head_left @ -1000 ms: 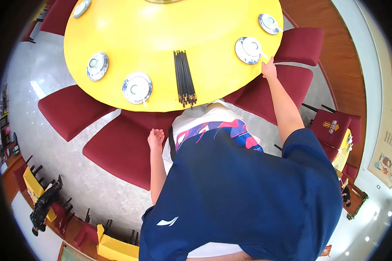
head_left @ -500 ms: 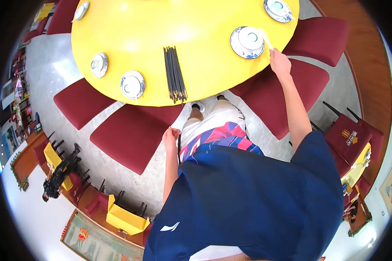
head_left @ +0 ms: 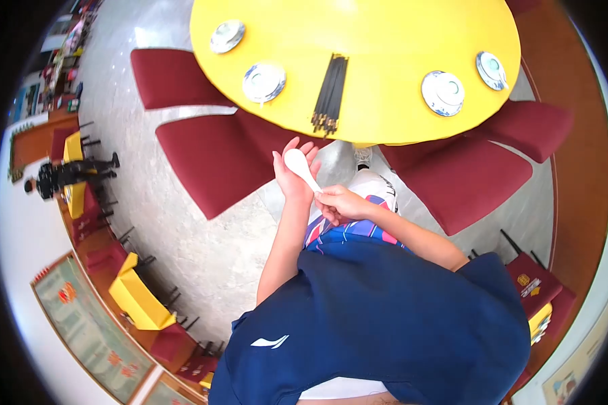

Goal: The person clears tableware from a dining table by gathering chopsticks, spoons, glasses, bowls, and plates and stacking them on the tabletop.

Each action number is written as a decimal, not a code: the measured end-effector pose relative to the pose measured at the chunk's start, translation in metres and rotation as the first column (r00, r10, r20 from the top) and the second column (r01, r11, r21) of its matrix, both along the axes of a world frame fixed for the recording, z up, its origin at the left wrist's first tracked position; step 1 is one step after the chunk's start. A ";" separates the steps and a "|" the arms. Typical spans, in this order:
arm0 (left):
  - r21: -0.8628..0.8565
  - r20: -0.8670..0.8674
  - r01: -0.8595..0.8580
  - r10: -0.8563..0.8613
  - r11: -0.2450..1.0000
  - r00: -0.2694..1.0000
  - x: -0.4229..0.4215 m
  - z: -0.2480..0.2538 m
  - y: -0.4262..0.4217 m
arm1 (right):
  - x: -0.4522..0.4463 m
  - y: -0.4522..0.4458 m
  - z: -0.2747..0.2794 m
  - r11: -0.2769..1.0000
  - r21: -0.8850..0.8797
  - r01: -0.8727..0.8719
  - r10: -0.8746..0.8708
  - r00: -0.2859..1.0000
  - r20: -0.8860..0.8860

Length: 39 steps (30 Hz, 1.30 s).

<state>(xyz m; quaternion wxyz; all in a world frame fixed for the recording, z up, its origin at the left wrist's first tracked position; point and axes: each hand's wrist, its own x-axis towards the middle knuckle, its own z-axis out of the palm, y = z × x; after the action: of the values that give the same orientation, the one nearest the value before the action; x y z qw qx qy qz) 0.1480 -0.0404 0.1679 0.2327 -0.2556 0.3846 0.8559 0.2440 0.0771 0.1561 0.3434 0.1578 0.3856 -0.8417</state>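
A white soup spoon (head_left: 298, 166) is in front of my body, at the near edge of the table. My right hand (head_left: 342, 204) pinches the end of its handle. Beneath the spoon's bowl, my left hand (head_left: 294, 179) is turned palm up with its fingers spread. Whether the bowl touches that palm, I cannot tell. Beyond my hands, a bundle of black chopsticks (head_left: 329, 94) lies on the yellow tablecloth (head_left: 385, 81). To the right sits a bowl on a blue-and-white plate (head_left: 443, 94), and another such setting (head_left: 263, 82) stands on the left.
Further settings are a plate (head_left: 491, 70) at the right and one (head_left: 227, 36) at the far left. Dark red chairs (head_left: 213, 158) (head_left: 462, 182) surround the round table. A person in dark clothes (head_left: 68, 174) stands in the left background near yellow-covered tables (head_left: 139, 295).
My right hand has drawn the spoon from the right-hand setting back toward my body. My left hand has risen from my side, opening under the spoon. The view has shifted.
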 end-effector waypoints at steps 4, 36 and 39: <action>0.368 0.123 -0.268 0.239 0.890 0.963 0.039 -0.022 -0.105 | 0.010 -0.062 -0.003 0.912 0.044 -0.409 0.410 0.911 -0.049; 0.399 0.412 -0.626 0.479 0.670 0.775 0.041 -0.049 -0.518 | -0.299 -0.149 -0.154 0.410 0.853 0.323 -0.439 0.890 -0.127; 0.381 0.376 -0.538 0.406 0.752 0.833 -0.016 -0.039 -0.514 | -0.293 -0.147 -0.137 0.323 0.885 0.336 -0.440 0.881 -0.174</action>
<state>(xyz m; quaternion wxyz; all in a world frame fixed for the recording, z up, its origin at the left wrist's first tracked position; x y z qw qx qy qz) 0.1323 -0.5545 0.1287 0.1119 -0.3944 0.0513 0.9107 -0.0493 -0.0695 0.0187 0.0130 0.4438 0.7050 -0.5530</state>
